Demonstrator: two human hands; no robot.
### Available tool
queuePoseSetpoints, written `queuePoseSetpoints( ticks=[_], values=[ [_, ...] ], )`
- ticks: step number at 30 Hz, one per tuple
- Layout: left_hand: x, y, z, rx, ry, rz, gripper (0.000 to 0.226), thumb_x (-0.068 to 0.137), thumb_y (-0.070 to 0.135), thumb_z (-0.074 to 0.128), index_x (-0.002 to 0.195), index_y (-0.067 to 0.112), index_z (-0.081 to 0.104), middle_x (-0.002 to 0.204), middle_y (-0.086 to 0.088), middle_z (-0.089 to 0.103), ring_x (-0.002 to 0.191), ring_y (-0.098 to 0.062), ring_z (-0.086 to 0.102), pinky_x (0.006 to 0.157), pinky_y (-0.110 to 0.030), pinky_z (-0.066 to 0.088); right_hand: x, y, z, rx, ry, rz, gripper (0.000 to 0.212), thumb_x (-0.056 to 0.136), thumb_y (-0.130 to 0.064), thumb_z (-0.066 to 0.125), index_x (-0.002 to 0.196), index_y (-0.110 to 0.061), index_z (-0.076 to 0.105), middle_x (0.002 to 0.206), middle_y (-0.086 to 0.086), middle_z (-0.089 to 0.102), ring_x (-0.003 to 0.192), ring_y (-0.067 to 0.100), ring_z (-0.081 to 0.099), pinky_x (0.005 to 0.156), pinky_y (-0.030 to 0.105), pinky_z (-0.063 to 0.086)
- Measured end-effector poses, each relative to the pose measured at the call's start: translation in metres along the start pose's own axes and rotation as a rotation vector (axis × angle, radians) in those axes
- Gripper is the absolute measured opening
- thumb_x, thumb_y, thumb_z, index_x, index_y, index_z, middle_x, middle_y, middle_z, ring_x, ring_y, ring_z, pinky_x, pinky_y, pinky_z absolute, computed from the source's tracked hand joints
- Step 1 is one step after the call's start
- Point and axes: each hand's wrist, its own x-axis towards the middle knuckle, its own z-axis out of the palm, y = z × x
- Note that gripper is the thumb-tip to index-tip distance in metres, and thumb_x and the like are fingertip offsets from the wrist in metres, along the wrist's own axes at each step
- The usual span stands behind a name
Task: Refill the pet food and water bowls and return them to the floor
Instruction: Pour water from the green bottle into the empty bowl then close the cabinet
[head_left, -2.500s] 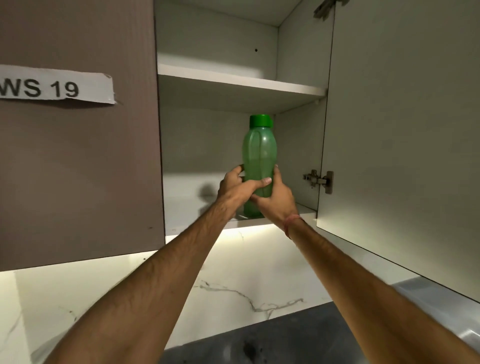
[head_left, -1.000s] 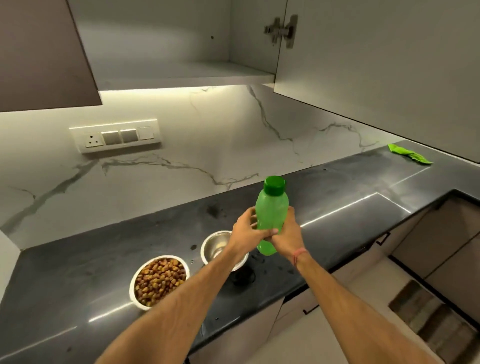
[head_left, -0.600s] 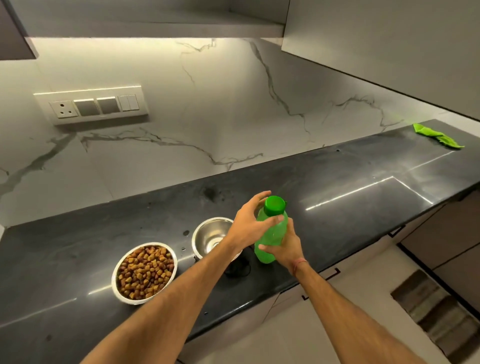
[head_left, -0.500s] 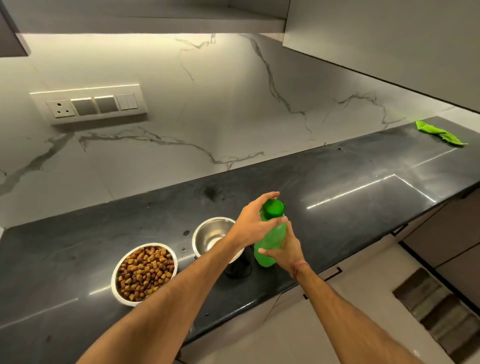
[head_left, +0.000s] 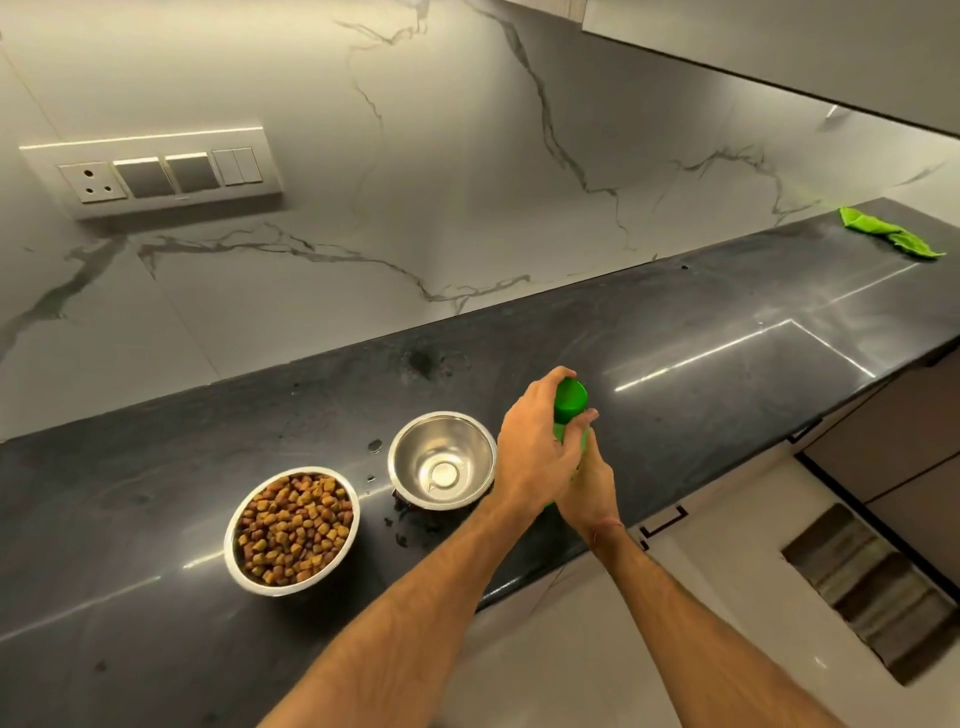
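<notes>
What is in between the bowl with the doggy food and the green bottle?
The empty steel bowl stands between the food bowl and the green bottle, beside a few dark wet spots on the black counter. The head view shows it.

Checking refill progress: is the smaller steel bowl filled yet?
Empty: the smaller steel bowl shows its bare shiny bottom; the green bottle remains capped.

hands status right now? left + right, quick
Left hand: fingers curled over the green cap of the bottle.
Right hand: gripping the bottle's body from below.
</notes>
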Motion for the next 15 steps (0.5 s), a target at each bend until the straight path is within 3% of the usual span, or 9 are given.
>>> queuePoseSetpoints(
  ticks=[2,3,5,6,7,9,10,13,15],
  values=[
    [-0.004,0.006,0.006,-0.064,0.115,-0.109,0.050,0.092,0.053,0.081,0.134,0.041,0.056,0.118,0.022,0.066,0.107,-0.006,0.064,0.095,-0.036,0.058,-0.004,0.001,0.008,0.020,0.032,0.028,0.036,0.102,-0.027,0.070,0.132,-0.033,0.053,0.104,-0.012,0.074,0.092,0.008,0.076,0.072,0.020,0.062],
    [-0.005,0.008,0.007,-0.106,0.169,-0.170,0.054,0.084,0.059,0.086,0.128,0.044,0.059,0.113,0.023,0.068,0.106,-0.004,0.066,0.093,-0.034,0.060,-0.007,0.002,0.011,0.017,0.058,0.033,0.034,0.102,-0.031,0.068,0.133,-0.032,0.054,0.106,-0.013,0.073,0.094,0.009,0.075,0.074,0.022,0.062],
    [-0.002,0.010,0.008,-0.141,0.252,-0.246,0.066,0.064,0.071,0.094,0.113,0.046,0.057,0.107,0.023,0.066,0.102,-0.003,0.066,0.087,-0.032,0.061,-0.012,0.004,0.017,0.058,0.098,0.047,0.039,0.099,-0.042,0.062,0.137,-0.033,0.057,0.115,-0.010,0.073,0.103,0.018,0.074,0.085,0.041,0.063],
    [-0.001,0.011,0.007,-0.134,0.272,-0.259,0.071,0.058,0.073,0.096,0.108,0.044,0.054,0.105,0.022,0.063,0.101,-0.004,0.065,0.084,-0.032,0.061,-0.014,0.005,0.017,0.071,0.098,0.054,0.043,0.097,-0.046,0.060,0.139,-0.033,0.056,0.117,-0.009,0.073,0.105,0.020,0.073,0.086,0.044,0.062],
    [-0.002,0.012,0.005,-0.131,0.278,-0.261,0.075,0.055,0.072,0.097,0.105,0.042,0.051,0.105,0.021,0.059,0.100,-0.005,0.063,0.082,-0.031,0.060,-0.014,0.005,0.017,0.060,0.092,0.055,0.046,0.098,-0.047,0.061,0.140,-0.032,0.054,0.116,-0.010,0.071,0.105,0.019,0.072,0.084,0.038,0.061],
    [-0.006,0.011,0.001,-0.131,0.245,-0.202,0.072,0.060,0.064,0.099,0.103,0.036,0.050,0.108,0.017,0.055,0.103,-0.006,0.061,0.084,-0.030,0.057,-0.012,0.004,0.014,0.002,0.073,0.075,0.045,0.102,-0.042,0.065,0.142,-0.029,0.049,0.108,-0.016,0.066,0.099,0.007,0.070,0.070,0.012,0.052],
    [-0.010,0.008,-0.001,-0.138,0.213,-0.144,0.065,0.066,0.057,0.099,0.103,0.033,0.051,0.114,0.017,0.056,0.110,-0.006,0.060,0.088,-0.029,0.056,-0.010,0.003,0.014,0.006,0.062,0.086,0.043,0.103,-0.038,0.066,0.142,-0.031,0.048,0.104,-0.018,0.064,0.096,0.003,0.069,0.065,0.008,0.050],
    [-0.013,0.001,-0.007,-0.207,0.109,-0.004,0.046,0.083,0.024,0.089,0.119,0.030,0.060,0.150,0.019,0.051,0.138,-0.004,0.055,0.110,-0.032,0.053,-0.008,0.000,0.008,0.026,0.047,0.070,0.052,0.097,-0.024,0.076,0.140,-0.035,0.049,0.106,-0.016,0.066,0.096,0.006,0.070,0.075,0.014,0.054],
    [-0.003,-0.002,-0.010,-0.229,0.065,0.002,0.059,0.085,0.016,0.086,0.136,0.035,0.061,0.162,0.021,0.042,0.137,-0.005,0.058,0.110,-0.037,0.056,-0.008,-0.002,0.003,0.058,0.049,0.084,0.068,0.089,-0.019,0.085,0.143,-0.034,0.047,0.107,-0.013,0.069,0.093,0.006,0.070,0.073,0.015,0.055]
  ],
)
